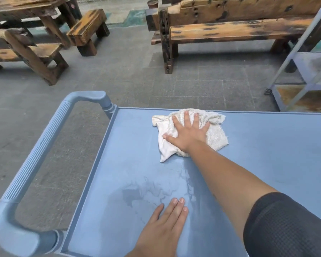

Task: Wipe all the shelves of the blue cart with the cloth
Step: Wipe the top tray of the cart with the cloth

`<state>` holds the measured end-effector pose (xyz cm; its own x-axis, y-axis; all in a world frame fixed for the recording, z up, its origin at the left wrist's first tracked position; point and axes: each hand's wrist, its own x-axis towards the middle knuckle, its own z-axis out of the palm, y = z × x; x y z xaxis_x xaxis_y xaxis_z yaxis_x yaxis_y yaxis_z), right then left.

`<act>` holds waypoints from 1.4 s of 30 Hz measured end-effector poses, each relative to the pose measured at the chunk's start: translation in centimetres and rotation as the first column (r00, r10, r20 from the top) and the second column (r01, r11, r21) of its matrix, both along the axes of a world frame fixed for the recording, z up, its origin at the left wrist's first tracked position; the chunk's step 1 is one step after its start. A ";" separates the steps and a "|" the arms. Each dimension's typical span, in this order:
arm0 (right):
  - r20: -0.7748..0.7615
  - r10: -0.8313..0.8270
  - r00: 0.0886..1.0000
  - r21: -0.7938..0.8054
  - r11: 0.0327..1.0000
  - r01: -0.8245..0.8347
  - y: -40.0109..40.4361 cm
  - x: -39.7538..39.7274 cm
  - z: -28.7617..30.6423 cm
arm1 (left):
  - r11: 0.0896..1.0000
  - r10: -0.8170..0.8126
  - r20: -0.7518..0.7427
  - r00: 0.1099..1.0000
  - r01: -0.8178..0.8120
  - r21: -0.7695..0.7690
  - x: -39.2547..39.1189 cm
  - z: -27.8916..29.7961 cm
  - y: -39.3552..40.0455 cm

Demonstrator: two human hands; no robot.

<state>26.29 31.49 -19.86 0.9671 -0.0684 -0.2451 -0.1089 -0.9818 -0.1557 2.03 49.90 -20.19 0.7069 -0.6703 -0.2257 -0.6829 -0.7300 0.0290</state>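
Note:
The blue cart's top shelf (267,154) fills the lower half of the view, with its ribbed handle (33,154) at the left. A crumpled white cloth (217,134) lies near the shelf's far edge. My right hand (188,132) presses flat on the cloth with fingers spread, arm reaching across the shelf. My left hand (165,225) rests flat on the shelf near the front edge, fingers together, holding nothing. A damp streaky patch (152,190) shows on the shelf between the hands. Lower shelves are hidden under the top one.
Grey paved floor surrounds the cart. A long wooden bench (230,30) stands beyond it, and more wooden benches and a table (35,43) stand at the far left. A grey metal rack (308,71) stands at the right, close to the cart's far corner.

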 end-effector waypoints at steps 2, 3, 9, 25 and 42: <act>-0.007 0.000 1.000 -0.008 1.000 0.000 -0.2 -0.5 -0.1 | 0.999 0.035 -0.127 0.991 -0.029 0.044 0.0 0.6 -0.2; -0.005 0.004 1.000 -0.009 1.000 -0.005 -0.2 -1.1 -0.2 | 0.998 0.065 -0.158 0.985 -0.061 0.029 -0.1 0.9 -0.3; 0.008 0.068 0.998 -0.017 0.998 -0.067 1.3 -7.3 -0.4 | 0.988 0.062 -0.220 0.974 -0.091 -0.121 -0.5 1.0 -0.5; 0.004 0.013 1.000 -0.073 0.997 -0.013 2.9 -15.5 -0.6 | 0.843 0.523 -0.066 0.850 -0.527 -0.110 5.1 1.4 12.5; -0.124 0.026 0.992 -0.027 0.999 -0.029 12.3 -28.1 0.1 | 0.839 0.529 -0.007 0.849 -0.524 -0.151 4.9 0.1 14.2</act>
